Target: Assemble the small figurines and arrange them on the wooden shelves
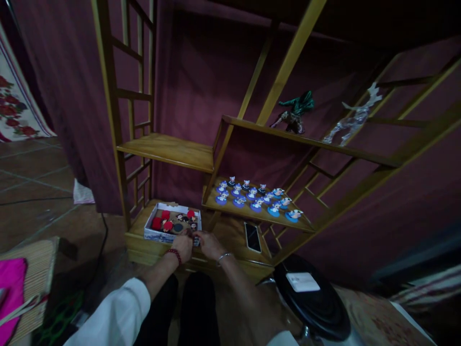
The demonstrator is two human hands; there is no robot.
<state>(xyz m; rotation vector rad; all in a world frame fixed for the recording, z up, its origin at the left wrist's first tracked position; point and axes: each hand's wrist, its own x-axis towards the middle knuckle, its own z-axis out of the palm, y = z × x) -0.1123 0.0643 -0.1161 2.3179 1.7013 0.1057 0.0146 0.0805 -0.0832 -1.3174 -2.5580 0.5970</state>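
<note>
My left hand [182, 244], with a dark red bead bracelet, is at the near right corner of a shallow cardboard box [154, 235]. Beside it is my right hand [210, 244], wearing a silver bangle. The fingers of both hands are drawn together and nearly meet over the box edge; what they pinch, if anything, is too small and dark to make out. Inside the box lie several small figurines [183, 217] with red and black parts, and a dark round disc [177, 228].
Several small figurines on purple and blue bases [252, 193] stand in rows on the shelf to the right. Below them lies a phone [252, 237]. A green figure [296, 110] and a clear deer ornament [355, 117] stand higher. A black stool [313, 300] is at lower right.
</note>
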